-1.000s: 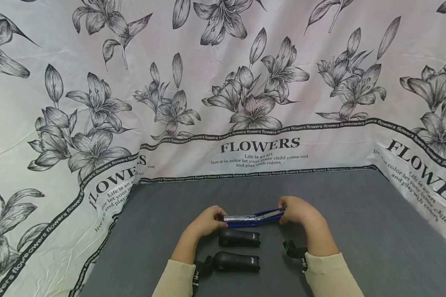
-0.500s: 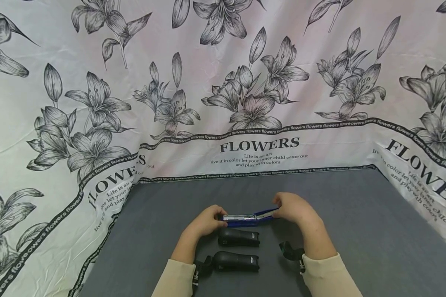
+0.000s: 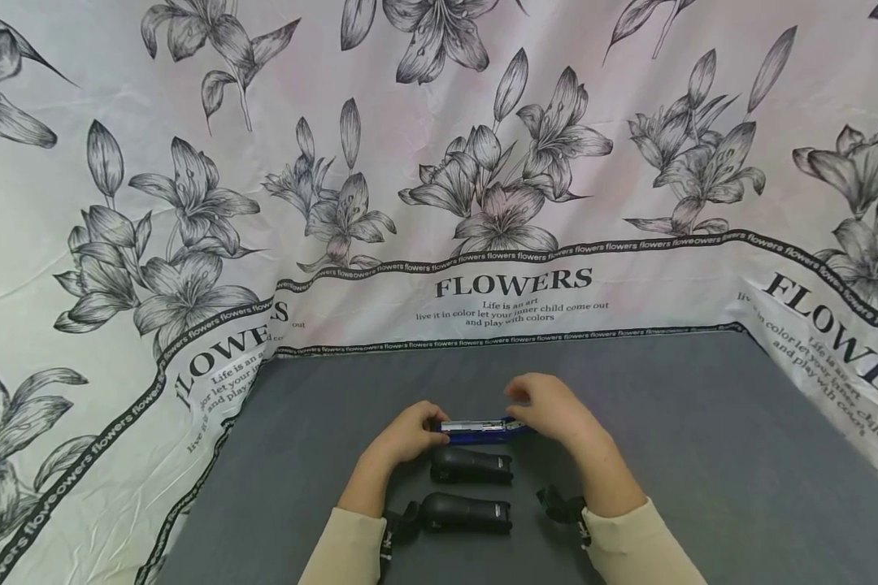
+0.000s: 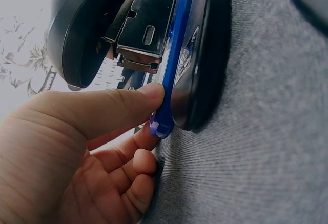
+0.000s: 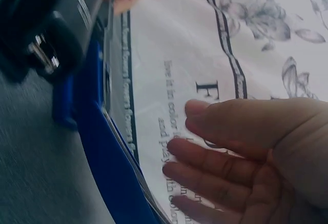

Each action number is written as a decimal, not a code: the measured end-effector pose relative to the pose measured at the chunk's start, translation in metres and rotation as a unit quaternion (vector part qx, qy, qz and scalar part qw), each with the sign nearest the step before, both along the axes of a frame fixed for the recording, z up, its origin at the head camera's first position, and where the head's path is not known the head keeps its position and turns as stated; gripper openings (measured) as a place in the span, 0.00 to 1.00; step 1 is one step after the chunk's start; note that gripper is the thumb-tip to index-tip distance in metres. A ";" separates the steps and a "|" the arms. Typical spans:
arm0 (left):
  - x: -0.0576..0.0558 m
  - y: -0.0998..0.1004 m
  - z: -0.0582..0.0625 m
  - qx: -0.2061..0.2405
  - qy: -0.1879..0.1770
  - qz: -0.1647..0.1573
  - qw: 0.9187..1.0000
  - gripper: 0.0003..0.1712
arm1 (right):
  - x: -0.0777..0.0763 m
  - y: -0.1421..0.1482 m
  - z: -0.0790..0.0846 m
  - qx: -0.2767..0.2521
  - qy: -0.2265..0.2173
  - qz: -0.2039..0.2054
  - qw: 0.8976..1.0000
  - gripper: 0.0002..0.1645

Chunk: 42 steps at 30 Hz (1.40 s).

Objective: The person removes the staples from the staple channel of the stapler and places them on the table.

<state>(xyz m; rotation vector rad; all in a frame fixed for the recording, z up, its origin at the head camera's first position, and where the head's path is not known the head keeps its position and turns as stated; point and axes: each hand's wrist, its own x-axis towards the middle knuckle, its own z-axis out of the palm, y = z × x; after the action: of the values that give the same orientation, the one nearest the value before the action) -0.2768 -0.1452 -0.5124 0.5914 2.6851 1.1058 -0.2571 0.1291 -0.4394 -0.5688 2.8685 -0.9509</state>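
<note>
A blue stapler (image 3: pixel 475 436), folded open with its metal inside showing, lies across the middle of the table. My left hand (image 3: pixel 410 435) pinches its left end; in the left wrist view the thumb (image 4: pixel 128 101) and a fingertip meet at the blue end (image 4: pixel 166 114). Over the stapler's right end is my right hand (image 3: pixel 556 410). The right wrist view shows that hand's fingers (image 5: pixel 215 175) loosely extended, apart from the blue stapler (image 5: pixel 110 167). Nearer to me, just in front of the blue stapler, lies a black stapler (image 3: pixel 475 466).
A second black stapler (image 3: pixel 468 513) lies closer still, parallel to the first and between the forearms. Black straps with small devices sit at both wrists. A white flower-printed cloth (image 3: pixel 512 301) hangs behind and beside the grey tabletop (image 3: pixel 746 455).
My right hand has let go of the stapler's right part and moved left, its fingers now lifted off. My left hand keeps its pinch in place.
</note>
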 end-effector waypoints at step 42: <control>-0.004 -0.002 -0.005 0.019 0.000 0.000 1.000 0.11 | 0.001 -0.056 -0.039 -0.088 -0.029 -0.075 0.993 0.07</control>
<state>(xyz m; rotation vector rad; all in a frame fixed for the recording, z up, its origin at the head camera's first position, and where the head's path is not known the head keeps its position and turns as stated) -0.2811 -0.1477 -0.5171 0.5972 2.6698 1.1602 -0.2561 0.0735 -0.4782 -0.3344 2.8259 -1.2292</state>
